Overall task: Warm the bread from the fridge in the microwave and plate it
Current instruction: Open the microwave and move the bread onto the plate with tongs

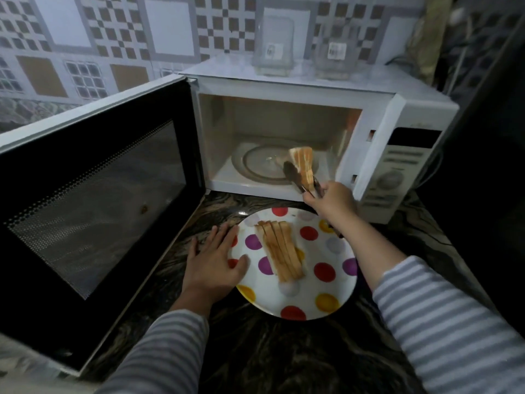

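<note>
A white microwave (377,115) stands on the dark counter with its door (93,200) swung wide to the left. Inside lies a glass turntable (255,163). My right hand (332,200) grips metal tongs (301,180) that pinch a few bread slices (302,163) at the cavity's mouth, above the turntable's right side. In front of the microwave sits a white plate with coloured dots (321,271) holding several bread slices (284,251) laid in a row. My left hand (216,260) rests flat on the plate's left rim, fingers straight.
Two clear plastic containers (274,46) (335,52) stand on top of the microwave. A patterned tile wall (113,38) runs behind. The control panel (397,169) is on the microwave's right. Dark marbled counter (255,351) extends toward me.
</note>
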`<state>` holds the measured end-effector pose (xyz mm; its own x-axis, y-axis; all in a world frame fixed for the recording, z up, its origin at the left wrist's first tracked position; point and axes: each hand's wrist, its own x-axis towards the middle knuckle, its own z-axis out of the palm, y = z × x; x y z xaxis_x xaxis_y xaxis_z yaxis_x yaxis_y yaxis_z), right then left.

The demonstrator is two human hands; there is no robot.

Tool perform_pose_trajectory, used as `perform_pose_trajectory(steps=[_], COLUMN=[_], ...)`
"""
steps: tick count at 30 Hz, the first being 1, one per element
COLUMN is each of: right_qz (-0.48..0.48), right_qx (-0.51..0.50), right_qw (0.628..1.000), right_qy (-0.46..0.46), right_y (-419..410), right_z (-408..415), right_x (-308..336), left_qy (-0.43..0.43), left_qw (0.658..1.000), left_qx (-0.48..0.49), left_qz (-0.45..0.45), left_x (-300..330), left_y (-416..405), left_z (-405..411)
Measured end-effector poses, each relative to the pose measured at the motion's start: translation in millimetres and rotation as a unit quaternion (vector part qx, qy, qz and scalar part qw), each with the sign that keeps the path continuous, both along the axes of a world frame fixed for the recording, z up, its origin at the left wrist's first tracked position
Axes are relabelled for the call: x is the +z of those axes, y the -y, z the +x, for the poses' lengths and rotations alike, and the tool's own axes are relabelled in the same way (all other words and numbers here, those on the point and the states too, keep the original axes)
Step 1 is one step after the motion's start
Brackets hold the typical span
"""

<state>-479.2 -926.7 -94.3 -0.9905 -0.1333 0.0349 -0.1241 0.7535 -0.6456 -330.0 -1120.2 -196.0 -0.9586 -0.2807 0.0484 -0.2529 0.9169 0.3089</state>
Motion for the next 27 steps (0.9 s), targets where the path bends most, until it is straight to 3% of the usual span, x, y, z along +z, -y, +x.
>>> perform_pose_trajectory(steps=[4,8,18,27], right_qz=[-0.032,-0.047,0.009,0.063], right_qx=[0.021,0.014,0.016,0.019], right_qw=[0.999,0.999,1.0,0.997], right_qy=[-0.032,-0.007,0.02,0.031], right_y=[-34.0,-64.2,-84.6,-83.9], right_z=[46.9,81.7,112.5,123.0], right_x=[-6.5,-23.2,-66.8,-50.3], left_qy=[-0.001,0.007,0.008,0.007], left_qw=[1.0,1.0,1.0,0.999], left_qx=[0.003,0.004,0.01,0.008], left_qz=[-0.011,-0.017,-0.027,-0.031], left_x=[-1.6,-2.0,-0.5,-1.6], left_y=[-0.4,-0.6,-2.7,-1.3], left_z=[0.5,-0.4,0.0,-1.3])
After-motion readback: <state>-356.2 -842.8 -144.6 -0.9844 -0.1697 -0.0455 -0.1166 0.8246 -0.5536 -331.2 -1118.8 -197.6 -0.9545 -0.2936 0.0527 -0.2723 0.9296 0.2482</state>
